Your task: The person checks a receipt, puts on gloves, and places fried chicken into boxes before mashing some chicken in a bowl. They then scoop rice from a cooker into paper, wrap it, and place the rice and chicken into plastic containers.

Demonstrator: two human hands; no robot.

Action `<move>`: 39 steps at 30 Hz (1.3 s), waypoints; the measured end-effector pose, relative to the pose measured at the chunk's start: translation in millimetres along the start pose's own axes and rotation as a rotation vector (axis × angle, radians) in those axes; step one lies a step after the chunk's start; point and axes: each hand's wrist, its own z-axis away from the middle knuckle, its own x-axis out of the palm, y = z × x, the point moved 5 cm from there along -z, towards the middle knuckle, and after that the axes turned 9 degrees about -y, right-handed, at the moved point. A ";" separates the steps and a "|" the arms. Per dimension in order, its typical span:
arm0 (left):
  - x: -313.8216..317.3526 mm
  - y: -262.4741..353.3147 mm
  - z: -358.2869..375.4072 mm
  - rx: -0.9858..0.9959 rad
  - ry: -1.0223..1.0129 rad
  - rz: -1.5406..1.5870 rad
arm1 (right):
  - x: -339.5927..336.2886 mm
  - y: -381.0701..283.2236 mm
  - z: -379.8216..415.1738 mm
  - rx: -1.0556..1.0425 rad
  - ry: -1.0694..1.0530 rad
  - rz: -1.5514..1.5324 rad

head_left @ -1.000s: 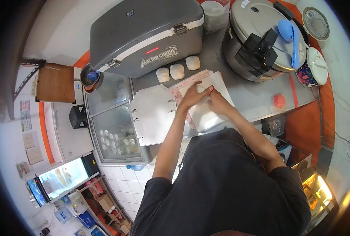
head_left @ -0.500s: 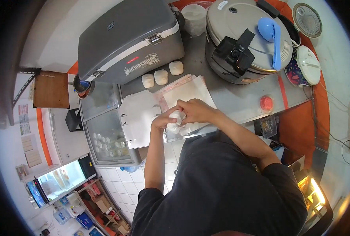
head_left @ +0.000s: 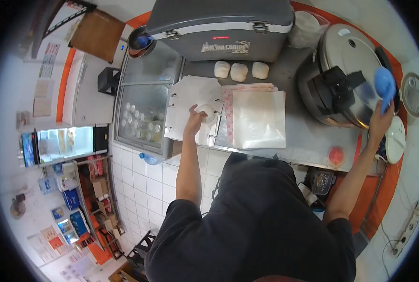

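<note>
Currently, three wrapped rice portions (head_left: pixel 240 70) sit in a row at upper centre, below the grey cooler (head_left: pixel 219 23). Left hand (head_left: pixel 194 117) grasps a fourth wrapped portion (head_left: pixel 207 111) over the folded white boxes (head_left: pixel 190 108); the portion lies at its fingertips. Right hand (head_left: pixel 381 120) grips one blue rice paddle (head_left: pixel 385 87), long axis roughly vertical, scoop end up, against the rice cooker (head_left: pixel 346 75) at right.

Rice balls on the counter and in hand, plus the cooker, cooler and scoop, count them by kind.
Rice balls on counter: 3
Rice ball in left hand: 1
Rice cooker: 1
Cooler: 1
Blue scoop at right hand: 1
Total: 7
</note>
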 end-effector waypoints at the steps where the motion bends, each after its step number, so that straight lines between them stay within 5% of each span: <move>1: 1.1 5.4 3.3 0.043 -0.064 0.087 | -4.8 -14.3 10.7 -0.049 0.113 -0.154; 3: 13.9 35.8 31.9 0.145 -0.099 0.185 | -5.5 -41.5 40.7 0.075 0.087 -0.556; 5: 23.0 64.7 62.2 0.243 -0.138 0.272 | 10.5 -82.2 85.5 0.048 -0.005 -0.551; 9: 38.8 111.1 106.2 0.413 -0.402 0.732 | 124.4 -154.5 181.8 -0.374 -0.573 -0.362; 11: 34.4 115.8 114.6 0.464 -0.487 0.936 | 193.6 -143.5 223.7 -0.219 -0.930 -0.374; 14: 14.0 102.3 100.7 0.387 -0.328 0.562 | 267.8 -90.6 279.5 -0.194 -1.072 -0.118; 17: -27.6 15.6 37.5 0.319 -0.068 -0.210 | 282.7 -67.6 299.2 -0.245 -0.882 -0.201; 18: -37.0 -33.1 -1.1 0.227 -0.029 -0.338 | 282.5 -68.0 298.3 -0.116 -0.980 -0.231; 20: -36.9 -56.6 -10.1 0.268 -0.013 -0.690 | 272.4 -67.6 300.2 -0.259 -0.948 -0.196; 21: -45.5 -118.5 -59.1 0.165 -0.033 -0.637 | 262.6 -75.7 296.2 -0.261 -0.942 -0.161; 23: -27.2 -39.5 3.6 0.028 -0.096 -0.529 | 251.1 -82.1 289.3 -0.193 -0.828 -0.115; 28: -62.5 27.7 -8.5 0.535 -0.017 -0.853 | 229.7 -98.0 274.0 -0.062 -0.571 -0.103; 31: -128.4 152.0 14.0 0.665 -0.042 -0.304 | 235.0 -112.3 275.5 -0.072 -0.364 -0.159; 34: -207.2 324.6 104.0 0.807 0.246 -0.374 | 233.5 -155.2 273.5 0.059 -0.426 -0.210; 35: -232.9 371.8 130.6 0.939 0.415 -0.319 | 242.2 -164.9 271.9 0.047 -0.414 -0.203; 36: -258.6 420.9 160.6 1.306 0.616 -0.431 | 252.6 -175.9 272.3 0.012 -0.408 -0.315; 39: -297.8 549.1 246.2 1.639 0.879 -0.419 | 242.4 -260.8 266.5 -0.074 -0.417 -0.356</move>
